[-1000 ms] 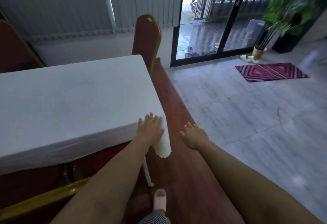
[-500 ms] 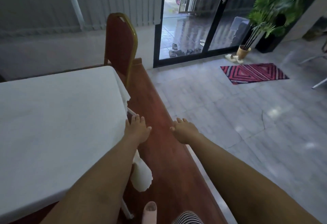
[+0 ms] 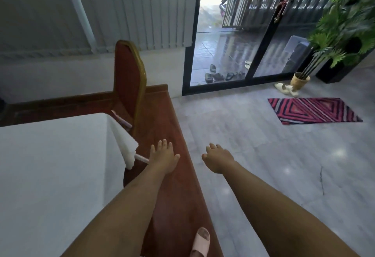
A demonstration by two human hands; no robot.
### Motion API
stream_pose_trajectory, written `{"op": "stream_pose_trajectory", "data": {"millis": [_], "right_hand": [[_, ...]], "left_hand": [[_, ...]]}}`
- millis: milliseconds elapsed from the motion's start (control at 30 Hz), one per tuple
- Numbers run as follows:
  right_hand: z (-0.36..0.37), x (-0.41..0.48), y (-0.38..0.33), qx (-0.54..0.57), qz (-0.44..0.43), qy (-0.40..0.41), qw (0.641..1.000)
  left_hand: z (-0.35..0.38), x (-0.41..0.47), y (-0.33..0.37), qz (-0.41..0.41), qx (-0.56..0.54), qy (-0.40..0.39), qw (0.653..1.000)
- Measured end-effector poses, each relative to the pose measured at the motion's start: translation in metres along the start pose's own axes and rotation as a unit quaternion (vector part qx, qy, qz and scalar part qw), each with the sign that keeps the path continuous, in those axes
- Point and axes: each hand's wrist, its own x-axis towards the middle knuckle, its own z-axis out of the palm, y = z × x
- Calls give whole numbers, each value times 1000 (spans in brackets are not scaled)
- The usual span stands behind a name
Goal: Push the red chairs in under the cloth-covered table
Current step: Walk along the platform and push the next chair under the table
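Observation:
The table with the white cloth (image 3: 52, 155) fills the lower left. A red chair (image 3: 128, 78) with a gold frame stands at the table's far right end, its back upright. Its seat is hidden behind the cloth corner. My left hand (image 3: 162, 159) hovers palm down over the red-brown floor strip, just right of the hanging cloth corner, fingers spread and empty. My right hand (image 3: 218, 161) reaches out over the grey tiles, open and holding nothing. Neither hand touches the chair.
A raised red-brown wooden strip (image 3: 172, 196) runs along the table's right side. Grey tiles (image 3: 263, 155) lie to the right, with a red patterned mat (image 3: 312, 110), a potted plant (image 3: 300, 80) and a glass sliding door (image 3: 243, 33) at the back. My sandalled foot (image 3: 199, 242) stands on the strip.
The view has moved forward along the table's right side, so the far chair is closer. My left hand has left the cloth corner and now hovers right of it.

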Motion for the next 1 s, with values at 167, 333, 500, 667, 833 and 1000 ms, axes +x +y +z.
{"op": "stream_pose_trajectory", "data": {"millis": [167,333,500,667,833,1000], "right_hand": [[-51,69,35,-10,-23,15,1000],[-99,141,49,-32,-59,15,998],[-151,230,44,-48,-91,24,994],[-220,342,34,-70,-105,35,991],[-304,437,12,-73,-118,55,989],[-356,521,-16,-115,-155,58,979]], "left_hand": [[-36,67,33,-12,-15,23,1000],[-75,131,31,-54,-5,29,998],[-116,212,19,-73,1,39,997],[-175,320,-5,-77,-5,57,995],[-253,418,-44,-96,3,80,992],[-297,486,-84,-107,5,93,990]]}}
